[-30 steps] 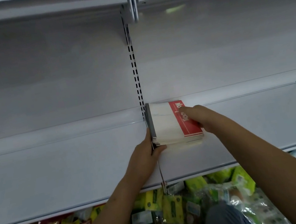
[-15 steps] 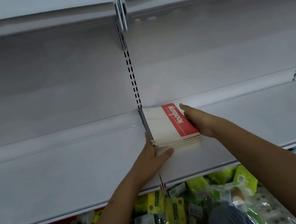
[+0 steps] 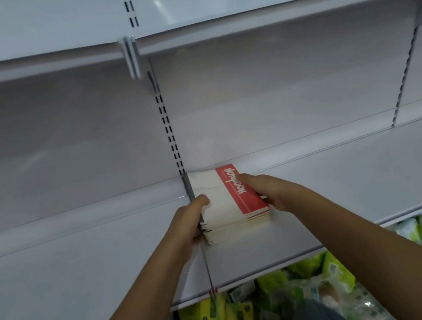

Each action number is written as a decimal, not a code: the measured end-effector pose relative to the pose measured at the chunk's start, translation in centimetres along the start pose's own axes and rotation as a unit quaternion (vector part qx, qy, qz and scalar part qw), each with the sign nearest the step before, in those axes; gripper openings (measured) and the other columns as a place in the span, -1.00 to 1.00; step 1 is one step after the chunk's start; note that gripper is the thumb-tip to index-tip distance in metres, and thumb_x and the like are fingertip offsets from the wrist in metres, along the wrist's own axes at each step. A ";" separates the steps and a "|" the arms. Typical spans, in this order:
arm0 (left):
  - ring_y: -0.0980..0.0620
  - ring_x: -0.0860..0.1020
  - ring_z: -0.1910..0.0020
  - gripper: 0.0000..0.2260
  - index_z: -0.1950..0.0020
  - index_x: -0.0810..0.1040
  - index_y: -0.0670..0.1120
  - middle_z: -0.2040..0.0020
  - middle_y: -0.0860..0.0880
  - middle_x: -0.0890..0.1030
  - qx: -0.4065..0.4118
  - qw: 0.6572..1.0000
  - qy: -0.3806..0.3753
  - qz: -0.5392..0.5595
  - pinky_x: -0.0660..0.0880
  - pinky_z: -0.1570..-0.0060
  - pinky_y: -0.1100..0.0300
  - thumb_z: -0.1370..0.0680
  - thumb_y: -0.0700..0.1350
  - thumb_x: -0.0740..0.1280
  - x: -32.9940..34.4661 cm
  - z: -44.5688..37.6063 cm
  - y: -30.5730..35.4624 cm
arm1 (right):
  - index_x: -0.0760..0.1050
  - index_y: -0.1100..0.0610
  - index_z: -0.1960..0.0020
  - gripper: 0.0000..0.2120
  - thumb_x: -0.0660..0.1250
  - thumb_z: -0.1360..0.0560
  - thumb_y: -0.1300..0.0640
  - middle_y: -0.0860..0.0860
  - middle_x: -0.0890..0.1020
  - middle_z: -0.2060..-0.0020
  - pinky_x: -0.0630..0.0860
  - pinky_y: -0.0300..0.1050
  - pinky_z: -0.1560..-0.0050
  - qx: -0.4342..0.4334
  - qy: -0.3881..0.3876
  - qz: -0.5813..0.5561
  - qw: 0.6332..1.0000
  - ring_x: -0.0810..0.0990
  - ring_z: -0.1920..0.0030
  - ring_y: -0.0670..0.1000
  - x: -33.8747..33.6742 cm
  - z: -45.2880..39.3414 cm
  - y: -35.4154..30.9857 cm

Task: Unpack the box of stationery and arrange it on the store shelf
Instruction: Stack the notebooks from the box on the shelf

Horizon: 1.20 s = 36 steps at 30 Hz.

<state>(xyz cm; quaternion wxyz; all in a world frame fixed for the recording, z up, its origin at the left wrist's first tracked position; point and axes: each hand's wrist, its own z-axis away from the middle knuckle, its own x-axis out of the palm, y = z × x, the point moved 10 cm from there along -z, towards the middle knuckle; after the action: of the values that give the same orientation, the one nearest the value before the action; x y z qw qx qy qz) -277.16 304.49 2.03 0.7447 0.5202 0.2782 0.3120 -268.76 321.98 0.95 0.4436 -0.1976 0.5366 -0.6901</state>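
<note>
A stack of white and red notebooks point(image 3: 224, 202) lies flat on the white store shelf point(image 3: 348, 193), against the back panel and just right of the seam between two shelf boards. My left hand point(image 3: 189, 224) grips the stack's left side, thumb curled over the top cover. My right hand point(image 3: 267, 189) holds the stack's right edge, with its fingers beside the red band printed "Notebook". The bottom of the stack is hidden by my hands.
A slotted upright point(image 3: 167, 128) runs up the back panel behind the stack. Another white shelf point(image 3: 50, 60) hangs above. Below the shelf edge lie green and yellow packaged goods point(image 3: 320, 280). A second slotted upright point(image 3: 406, 73) is at the right.
My left hand has moved up from the stack's front corner to its left side, thumb now on the cover. The camera has moved closer and tilted; the stack stays at the back of the shelf.
</note>
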 end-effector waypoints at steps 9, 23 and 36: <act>-0.05 0.62 0.18 -0.81 -0.09 0.59 -0.11 0.05 -0.12 0.67 0.005 0.995 -0.092 -0.045 0.59 -0.04 0.02 -0.55 -0.06 0.34 13.9 -3.0 1.8 | 0.44 0.12 -0.34 -0.48 0.27 -0.54 -0.21 0.05 0.63 -0.12 0.54 0.03 -0.18 -0.032 0.112 0.107 0.987 0.64 -0.02 0.04 -14.2 0.5 3.3; 0.04 0.61 0.08 -0.65 -0.14 0.56 -0.14 0.00 -0.09 0.64 -0.006 0.971 -0.234 -0.048 0.64 -0.03 -0.03 -0.46 0.05 0.38 46.6 -8.1 5.2 | 0.53 0.21 -0.18 -0.44 0.14 -0.57 -0.27 0.15 0.63 -0.09 0.51 -0.06 -0.06 0.118 0.288 0.285 0.906 0.63 -0.05 0.13 -47.1 1.0 8.8; -0.07 0.59 -0.13 -0.24 -0.25 0.56 0.02 -0.16 -0.04 0.61 -0.059 0.967 -0.248 -0.015 0.52 -0.18 -0.04 -0.13 0.35 0.37 55.5 -10.7 5.9 | 0.48 0.17 0.06 -0.39 0.00 -0.54 -0.36 0.10 0.60 0.12 0.43 -0.07 0.06 0.121 0.361 0.382 0.842 0.55 0.12 0.11 -52.8 -0.8 8.7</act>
<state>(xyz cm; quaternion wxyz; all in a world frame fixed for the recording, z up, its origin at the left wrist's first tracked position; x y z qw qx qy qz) -249.99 354.36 -0.67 0.8244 0.5324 0.0733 0.1776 -237.94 365.70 3.43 0.4670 0.3413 0.6041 -0.5481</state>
